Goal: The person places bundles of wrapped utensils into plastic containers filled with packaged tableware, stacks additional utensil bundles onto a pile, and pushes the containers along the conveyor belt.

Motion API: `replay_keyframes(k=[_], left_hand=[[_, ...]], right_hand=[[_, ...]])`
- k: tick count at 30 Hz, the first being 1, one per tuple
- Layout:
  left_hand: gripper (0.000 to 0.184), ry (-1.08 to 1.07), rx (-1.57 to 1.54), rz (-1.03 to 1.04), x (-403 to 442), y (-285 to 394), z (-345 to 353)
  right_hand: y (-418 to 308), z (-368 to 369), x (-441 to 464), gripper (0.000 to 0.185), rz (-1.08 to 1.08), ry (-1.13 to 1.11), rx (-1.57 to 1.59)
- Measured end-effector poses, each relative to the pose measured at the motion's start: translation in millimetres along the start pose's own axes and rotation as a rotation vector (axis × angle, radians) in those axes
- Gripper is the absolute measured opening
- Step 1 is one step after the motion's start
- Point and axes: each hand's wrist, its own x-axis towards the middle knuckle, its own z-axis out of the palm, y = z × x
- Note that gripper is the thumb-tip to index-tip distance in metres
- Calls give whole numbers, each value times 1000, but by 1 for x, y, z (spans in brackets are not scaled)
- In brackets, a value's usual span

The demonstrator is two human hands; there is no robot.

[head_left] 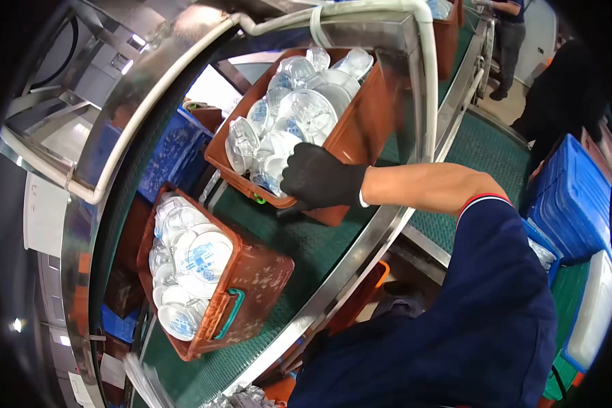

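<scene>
My right hand [323, 178], in a black glove, has its fingers curled over the near rim of a reddish-brown bin [364, 126] in the upper middle. Clear plastic-wrapped white dishes [306, 112] are piled in this bin. Below and left of it, a second brown bin [258, 296] with a teal handle [230, 314] holds more wrapped dishes with blue print [204, 258]. Both bins rest on a green conveyor belt [251, 224]. My left hand is not in view.
A metal rail [340, 265] edges the belt, and a pale pipe [428, 75] bends over it. Blue crates [173, 153] stand behind. At the right are a blue lidded box [571, 197] and another green belt [486, 163]. A person [508, 41] stands at the upper right.
</scene>
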Motion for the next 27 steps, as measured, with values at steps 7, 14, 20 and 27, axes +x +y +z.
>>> replay_keyframes(k=[7,14,20,27], left_hand=[[61,-523,-152,801,176,277,60],[54,-789,-886,1033,221,450,187],[65,-247,-89,1474,164,268,84],[63,25,33,1246,147,50,-33]], right_hand=[[-67,-41,20,18,-43,-29,-62],[-92,-71,28,24,37,-2,-178],[-160,-119,59,69,158,7,-228],[-228,-78,146,49,-21,-201,94]])
